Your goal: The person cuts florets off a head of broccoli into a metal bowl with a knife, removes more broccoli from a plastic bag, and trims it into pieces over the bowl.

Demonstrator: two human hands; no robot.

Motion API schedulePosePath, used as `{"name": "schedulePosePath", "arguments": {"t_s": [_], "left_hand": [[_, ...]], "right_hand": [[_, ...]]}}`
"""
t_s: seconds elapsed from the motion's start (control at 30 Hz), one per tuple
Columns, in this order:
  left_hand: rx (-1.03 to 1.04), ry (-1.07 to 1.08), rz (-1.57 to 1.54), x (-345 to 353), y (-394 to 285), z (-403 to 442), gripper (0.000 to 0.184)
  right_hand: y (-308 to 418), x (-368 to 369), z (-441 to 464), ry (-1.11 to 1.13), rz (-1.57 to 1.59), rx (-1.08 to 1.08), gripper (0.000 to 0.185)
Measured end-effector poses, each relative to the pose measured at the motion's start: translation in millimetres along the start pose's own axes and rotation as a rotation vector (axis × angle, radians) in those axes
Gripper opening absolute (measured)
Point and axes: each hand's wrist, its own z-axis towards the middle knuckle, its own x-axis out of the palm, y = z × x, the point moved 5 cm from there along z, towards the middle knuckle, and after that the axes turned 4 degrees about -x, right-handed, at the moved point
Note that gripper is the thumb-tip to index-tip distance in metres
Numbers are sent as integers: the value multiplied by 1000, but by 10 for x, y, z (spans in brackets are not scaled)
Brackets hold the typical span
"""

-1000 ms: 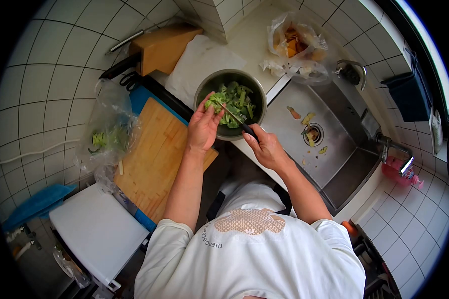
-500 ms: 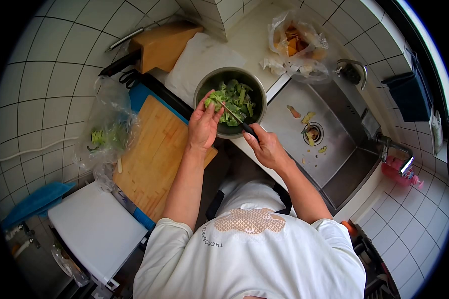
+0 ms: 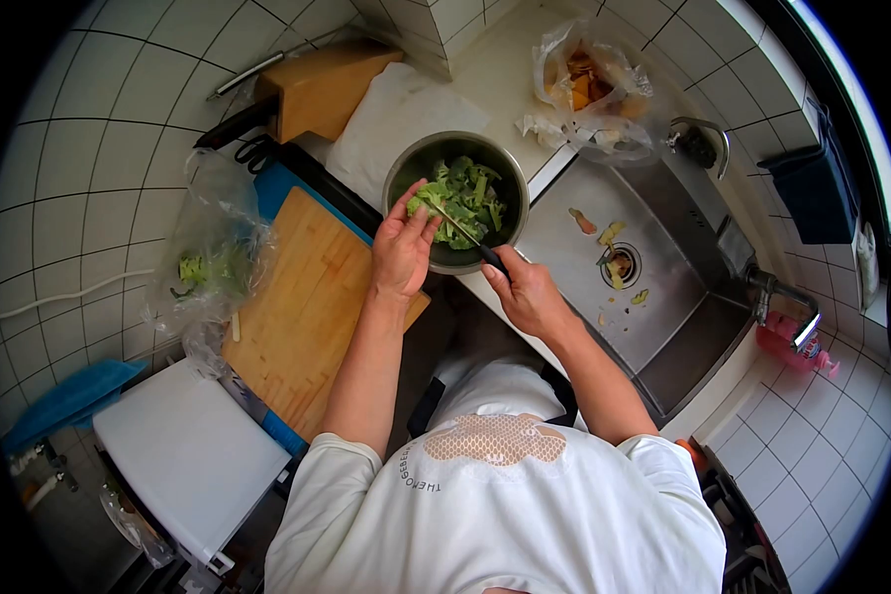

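Observation:
My left hand is closed round a broccoli floret over the left side of a metal bowl. In my right hand is the black handle of a knife, gripped at the bowl's near rim. Its thin blade reaches up and left to the floret at my left fingertips. Cut broccoli pieces lie inside the bowl. The blade's tip is partly hidden by the floret and fingers.
Left of the bowl lies a wooden cutting board, with a plastic bag of greens beside it. At right, peel scraps surround the drain of a steel sink. A plastic bag of peels stands behind; a knife block is at back left.
Almost nothing differs. Both hands, the knife and the floret stay in nearly the same place over the bowl.

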Motion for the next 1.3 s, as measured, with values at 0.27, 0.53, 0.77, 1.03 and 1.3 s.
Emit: {"name": "schedulePosePath", "arguments": {"t_s": [0.27,0.53,0.77,1.03,1.3], "left_hand": [[-48,-13,-33,32,33,-18,37],[-68,33,-57,125,17,-27,38],[-77,6,-138,130,11,-17,33],[-62,-42,-179,56,-23,-2,27],[-129,25,-215,26,-55,11,32]], "right_hand": [[-27,70,33,-40,-73,-23,25],[-37,142,123,-79,-192,-21,23],[-27,173,201,-95,-250,-47,24],[-59,159,290,58,94,116,26],[-235,272,292,262,612,341,33]]}}
